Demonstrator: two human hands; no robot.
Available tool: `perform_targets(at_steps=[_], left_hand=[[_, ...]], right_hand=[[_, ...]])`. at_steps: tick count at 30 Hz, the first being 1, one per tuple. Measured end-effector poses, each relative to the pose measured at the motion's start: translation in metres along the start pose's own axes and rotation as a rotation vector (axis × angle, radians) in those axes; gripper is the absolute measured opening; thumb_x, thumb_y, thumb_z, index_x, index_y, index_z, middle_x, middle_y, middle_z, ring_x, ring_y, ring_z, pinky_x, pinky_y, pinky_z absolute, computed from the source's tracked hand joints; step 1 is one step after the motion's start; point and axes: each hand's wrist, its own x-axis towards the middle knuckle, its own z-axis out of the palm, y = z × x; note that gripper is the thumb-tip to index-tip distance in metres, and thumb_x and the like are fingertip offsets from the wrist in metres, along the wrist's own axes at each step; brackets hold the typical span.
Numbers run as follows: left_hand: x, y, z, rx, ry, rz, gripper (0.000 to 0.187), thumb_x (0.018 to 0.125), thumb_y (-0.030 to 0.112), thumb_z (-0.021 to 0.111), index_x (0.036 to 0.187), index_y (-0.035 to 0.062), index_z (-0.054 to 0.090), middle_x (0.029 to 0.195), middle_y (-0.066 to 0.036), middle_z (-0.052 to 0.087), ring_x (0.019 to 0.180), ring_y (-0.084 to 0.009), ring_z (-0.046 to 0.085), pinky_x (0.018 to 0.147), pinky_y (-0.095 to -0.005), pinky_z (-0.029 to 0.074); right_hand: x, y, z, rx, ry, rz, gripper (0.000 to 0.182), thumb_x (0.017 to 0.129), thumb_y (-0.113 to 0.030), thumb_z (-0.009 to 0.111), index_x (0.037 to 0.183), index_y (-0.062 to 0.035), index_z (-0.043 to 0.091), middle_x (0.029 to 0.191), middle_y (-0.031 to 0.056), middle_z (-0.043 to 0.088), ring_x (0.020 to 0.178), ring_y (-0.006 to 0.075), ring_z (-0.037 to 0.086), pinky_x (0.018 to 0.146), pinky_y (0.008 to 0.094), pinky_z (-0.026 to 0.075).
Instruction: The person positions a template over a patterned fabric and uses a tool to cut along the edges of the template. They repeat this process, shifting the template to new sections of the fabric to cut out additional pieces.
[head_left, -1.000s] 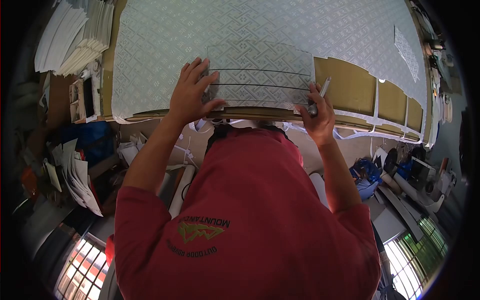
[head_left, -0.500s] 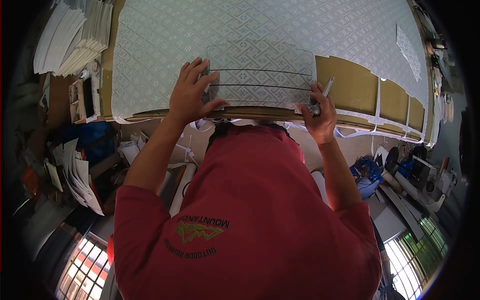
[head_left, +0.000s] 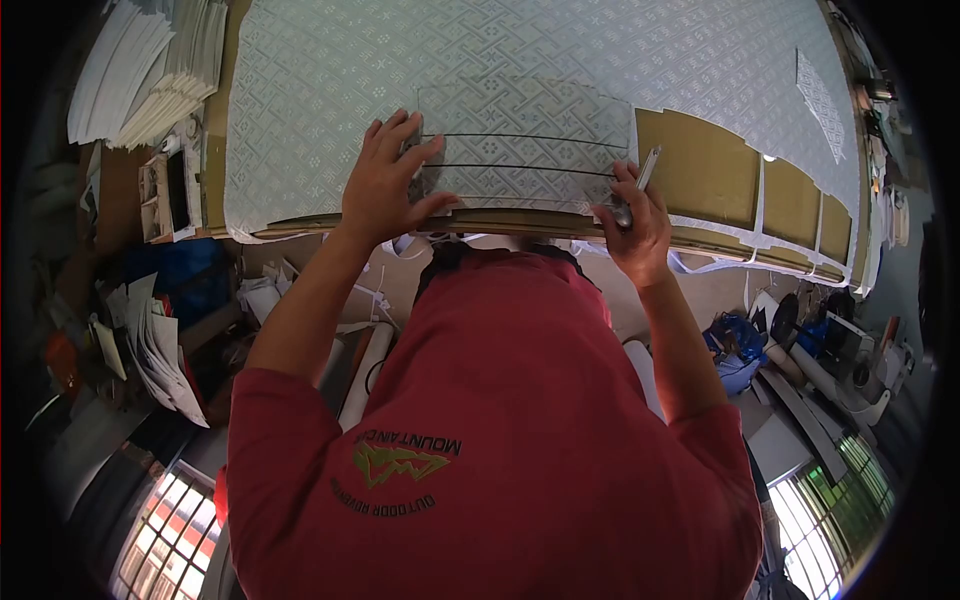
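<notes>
A rectangular patterned piece (head_left: pixel 525 152), crossed by dark lines, lies on the pale patterned sheet (head_left: pixel 310 110) at the table's front edge. My left hand (head_left: pixel 385 180) rests on its left end with fingers spread and thumb along the near edge. At the opposite end, the fingertips of my right hand (head_left: pixel 640 220) touch the corner of the piece. That hand also grips a slim silver utility knife (head_left: pixel 648 170), its tip pointing up and away from me. Part of the knife is hidden by the fingers.
Bare tan board (head_left: pixel 700 165) shows right of the piece, with narrow white strips across it. A loose patterned scrap (head_left: pixel 820 105) lies farther right. Paper stacks (head_left: pixel 120 75) stand at the left. Clutter, including a blue bag (head_left: pixel 735 355), sits below the table.
My right hand has shifted slightly left, its fingertips and the knife moving a little up along the piece's end. My left hand stays nearly where it was, fingers still spread.
</notes>
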Motion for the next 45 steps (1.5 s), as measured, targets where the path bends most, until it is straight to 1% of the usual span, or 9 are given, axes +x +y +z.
perform_targets(at_steps=[4, 22, 31, 34, 45], left_hand=[[0.0001, -0.0005, 0.0014, -0.020, 0.004, -0.013, 0.072, 0.075, 0.052, 0.089, 0.132, 0.0113, 0.071, 0.147, -0.021, 0.054, 0.143, -0.0424, 0.048, 0.121, -0.0568, 0.035], [0.0004, 0.0017, 0.0005, -0.004, 0.002, -0.023, 0.072, 0.074, 0.053, 0.090, 0.130, 0.0119, 0.071, 0.147, -0.020, 0.055, 0.142, -0.0422, 0.048, 0.120, -0.0558, 0.037], [0.0013, 0.0011, -0.0001, -0.012, 0.004, -0.010, 0.072, 0.073, 0.051, 0.090, 0.130, 0.0113, 0.071, 0.145, -0.020, 0.055, 0.142, -0.0423, 0.048, 0.120, -0.0565, 0.037], [0.0010, 0.0010, 0.0008, -0.024, 0.005, -0.011, 0.071, 0.073, 0.050, 0.090, 0.130, 0.0112, 0.071, 0.146, -0.020, 0.054, 0.142, -0.0424, 0.048, 0.120, -0.0568, 0.037], [0.0028, 0.0014, -0.0008, 0.011, -0.023, -0.009, 0.071, 0.074, 0.051, 0.089, 0.129, 0.0103, 0.070, 0.154, -0.020, 0.050, 0.144, -0.0417, 0.046, 0.121, -0.0577, 0.035]], right_hand=[[-0.0009, 0.0004, 0.0034, 0.011, 0.043, 0.003, 0.047, 0.079, -0.010, 0.088, 0.117, -0.0062, 0.061, 0.133, 0.0183, 0.071, 0.124, 0.0418, 0.065, 0.102, 0.0466, 0.054], [-0.0018, 0.0012, 0.0053, 0.014, 0.059, -0.010, 0.046, 0.081, -0.012, 0.088, 0.117, -0.0058, 0.060, 0.134, 0.0182, 0.070, 0.125, 0.0418, 0.065, 0.102, 0.0476, 0.054], [-0.0013, 0.0022, 0.0052, 0.022, 0.062, -0.019, 0.047, 0.080, -0.011, 0.088, 0.118, -0.0059, 0.060, 0.134, 0.0189, 0.070, 0.125, 0.0422, 0.065, 0.102, 0.0477, 0.054], [-0.0024, 0.0032, 0.0072, 0.023, 0.085, -0.029, 0.048, 0.080, -0.012, 0.088, 0.118, -0.0058, 0.060, 0.134, 0.0187, 0.070, 0.124, 0.0418, 0.066, 0.101, 0.0474, 0.054], [-0.0020, 0.0029, 0.0059, -0.002, 0.055, -0.018, 0.044, 0.079, -0.014, 0.089, 0.113, -0.0056, 0.061, 0.133, 0.0185, 0.070, 0.123, 0.0404, 0.066, 0.101, 0.0466, 0.055]])
